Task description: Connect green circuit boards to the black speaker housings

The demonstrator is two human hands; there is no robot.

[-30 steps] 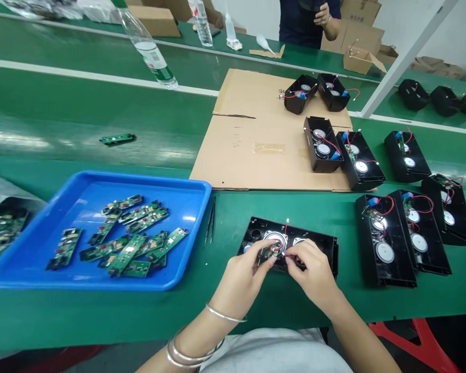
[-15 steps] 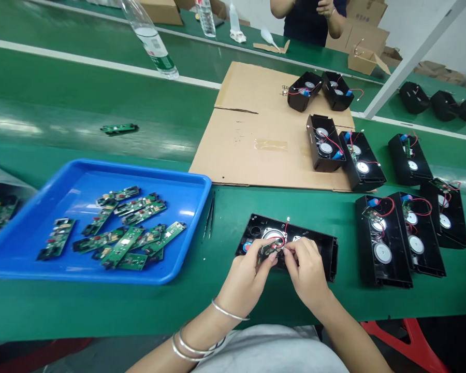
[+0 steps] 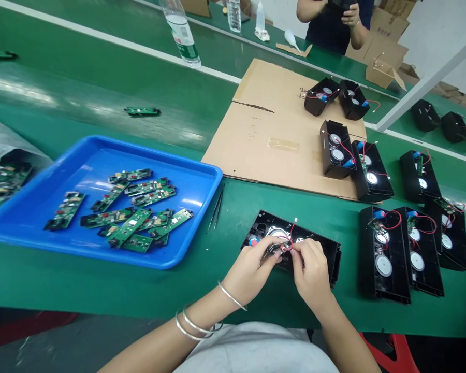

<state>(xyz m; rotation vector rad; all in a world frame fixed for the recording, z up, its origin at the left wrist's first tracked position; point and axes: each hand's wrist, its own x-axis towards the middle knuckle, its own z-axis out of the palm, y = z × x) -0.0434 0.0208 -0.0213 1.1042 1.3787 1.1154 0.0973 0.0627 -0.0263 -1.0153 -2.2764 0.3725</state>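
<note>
My left hand is closed around a small circuit board, holding it above a black speaker housing. Fingertips of my right hand pinch at the board's right end, where a thin red wire loops up; the wire's end there is too small to make out clearly. Under the hands the housing lies open on the green table, with a round speaker partly showing and a blue part at its left end. My hands hide the housing's middle.
Left of my hands is a blue tray holding several circuit boards, with black tweezers beside it. More open speaker housings stand at right. A cardboard sheet and a water bottle lie beyond. A person stands across the table.
The camera view has turned slightly, so the table's things appear shifted. Both hands stay at the circuit board, with the right fingertips still pinching by its end.
</note>
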